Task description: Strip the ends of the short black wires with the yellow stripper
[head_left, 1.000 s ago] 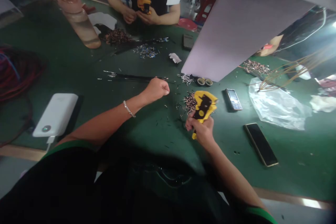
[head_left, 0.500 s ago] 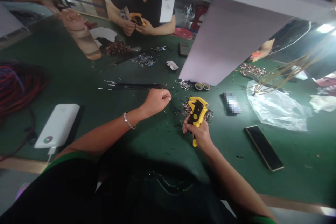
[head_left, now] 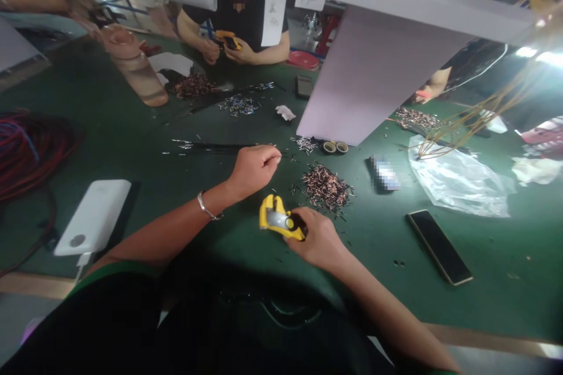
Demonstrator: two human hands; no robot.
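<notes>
My left hand [head_left: 256, 171] is closed in a pinch above the green table, with a thin dark wire [head_left: 288, 157] poking out from its fingertips. Behind it lies a bundle of black wires [head_left: 215, 147] with bare, shiny ends at the left. My right hand [head_left: 320, 238] grips a yellow and black wire stripper [head_left: 278, 217], its head pointing left, below my left hand. A heap of short copper-coloured wire ends [head_left: 326, 187] lies just beyond the tool. Small silvery terminals [head_left: 305, 144] are piled behind that heap.
A phone [head_left: 438, 246] and a clear plastic bag [head_left: 457, 181] lie at right. Two tape rolls [head_left: 335, 147] sit by a pale upright panel [head_left: 373, 70]. At left are a white power bank [head_left: 93, 217], coiled red wire [head_left: 30, 155] and a bottle [head_left: 136, 67]. A co-worker sits opposite.
My right hand has brought the wire stripper left and toward me, turning its head leftward and uncovering the copper-coloured heap. My left hand has barely moved, still pinching.
</notes>
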